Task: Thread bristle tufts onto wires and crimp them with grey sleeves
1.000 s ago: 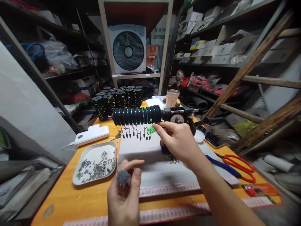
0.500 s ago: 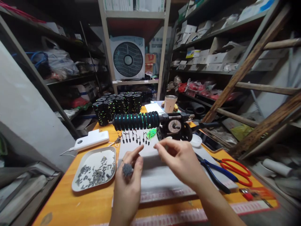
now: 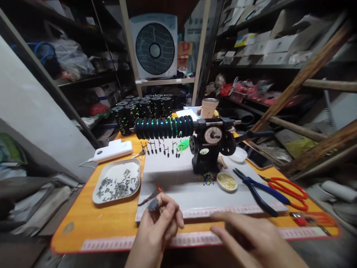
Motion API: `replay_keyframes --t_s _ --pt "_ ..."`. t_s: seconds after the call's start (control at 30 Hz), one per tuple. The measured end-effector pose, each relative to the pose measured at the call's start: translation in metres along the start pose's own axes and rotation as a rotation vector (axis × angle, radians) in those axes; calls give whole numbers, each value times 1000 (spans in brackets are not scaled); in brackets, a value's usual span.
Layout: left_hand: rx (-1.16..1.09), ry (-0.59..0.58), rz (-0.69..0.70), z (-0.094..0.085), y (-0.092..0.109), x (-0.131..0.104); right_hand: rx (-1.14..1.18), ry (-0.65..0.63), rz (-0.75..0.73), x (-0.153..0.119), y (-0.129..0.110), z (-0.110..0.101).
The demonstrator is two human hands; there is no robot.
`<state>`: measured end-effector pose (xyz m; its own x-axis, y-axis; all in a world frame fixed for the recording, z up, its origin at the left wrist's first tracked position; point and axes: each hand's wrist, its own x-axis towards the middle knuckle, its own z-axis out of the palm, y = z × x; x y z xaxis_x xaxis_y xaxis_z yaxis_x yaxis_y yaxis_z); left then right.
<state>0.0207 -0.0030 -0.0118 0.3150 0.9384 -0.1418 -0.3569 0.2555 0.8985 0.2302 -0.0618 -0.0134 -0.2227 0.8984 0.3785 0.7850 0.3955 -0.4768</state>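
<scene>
My left hand [image 3: 161, 221] is over the front edge of the white board [image 3: 173, 175], its fingers curled together. A grey fuzzy lump [image 3: 153, 204] sits at its index finger; whether the fingertips pinch anything is hidden. Just beyond that hand lies a dark, thin piece with an orange spot [image 3: 150, 196]. To the right, my right hand [image 3: 251, 238] hovers low at the table's front edge, thumb and index apart, slightly blurred. A black hand-cranked winder [image 3: 208, 149] carries a row of black ridged spools [image 3: 164, 127] with teal line. Small black pieces [image 3: 164, 152] hang below them beside a bright green clump [image 3: 183, 145].
At left, a tray [image 3: 99, 186] holds small grey bits near a white power strip [image 3: 113, 152]. Right of centre are coloured beads [image 3: 208, 178], a dish [image 3: 227, 188] of pale grains, blue-handled pliers [image 3: 258, 190] and red scissors [image 3: 295, 190]. Stacked spools [image 3: 142, 111] and a cup [image 3: 209, 108] stand behind.
Both hands have drawn back from below the spools toward the front edge, the right also moving rightward. My left fingers have curled in. The view has tilted down.
</scene>
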Motion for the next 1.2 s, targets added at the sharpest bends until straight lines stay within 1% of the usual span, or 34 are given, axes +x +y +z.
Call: replay_keyframes --t_s 0.07,0.1,0.17,0.2,0.23,0.27,0.3,0.37,0.43,0.5,0.57,0.6,0.67,0.73,0.8,0.93,1.03,1.1,1.2 --pt "-118 -2 -81 -8 -4 -12 -103 182 -115 3 1 -4" --pt "-153 -2 -103 -12 -6 -16 -145 244 -193 9 0 -4" --pt "-194 4 -116 -18 -8 -23 -188 262 -391 27 -8 -4" --pt "-194 8 -110 -21 -8 -26 -162 232 -512 39 -12 -2" --pt "-183 15 -100 -23 -8 -28 -160 167 -622 52 -17 -1" --pt "-169 24 -88 -25 -8 -30 -165 141 -728 65 -21 1" --pt "-153 33 -73 -27 -8 -31 -161 99 -813 77 -24 2" --pt "-114 50 -42 -29 -6 -32 -128 8 -926 97 -28 6" --pt "-63 85 -17 -30 -4 -32 -104 -94 -981 110 -27 10" --pt "9 170 27 -31 -2 -30 -115 -161 -991 117 -25 13" --pt "61 250 98 -31 -3 -29 -116 -169 -936 119 -21 16" --pt "64 262 137 -32 -5 -27 -95 -159 -876 120 -19 18" --pt "15 249 189 -32 -9 -25 -13 -148 -739 120 -15 22" --pt "-72 239 199 -33 -13 -21 85 -149 -628 120 -12 25" --pt "-131 239 181 -32 -15 -16 163 -154 -568 119 -10 26" --pt "-159 171 136 -28 -14 -9 260 -157 -507 117 -8 26" --pt "-204 123 69 -26 -10 -7 366 -182 -465 115 -6 26" --pt "-294 56 -4 -26 -8 -7 416 -176 -431 114 -4 26" --pt "-433 -85 -99 -29 -8 -7 418 -135 -398 113 -3 27"
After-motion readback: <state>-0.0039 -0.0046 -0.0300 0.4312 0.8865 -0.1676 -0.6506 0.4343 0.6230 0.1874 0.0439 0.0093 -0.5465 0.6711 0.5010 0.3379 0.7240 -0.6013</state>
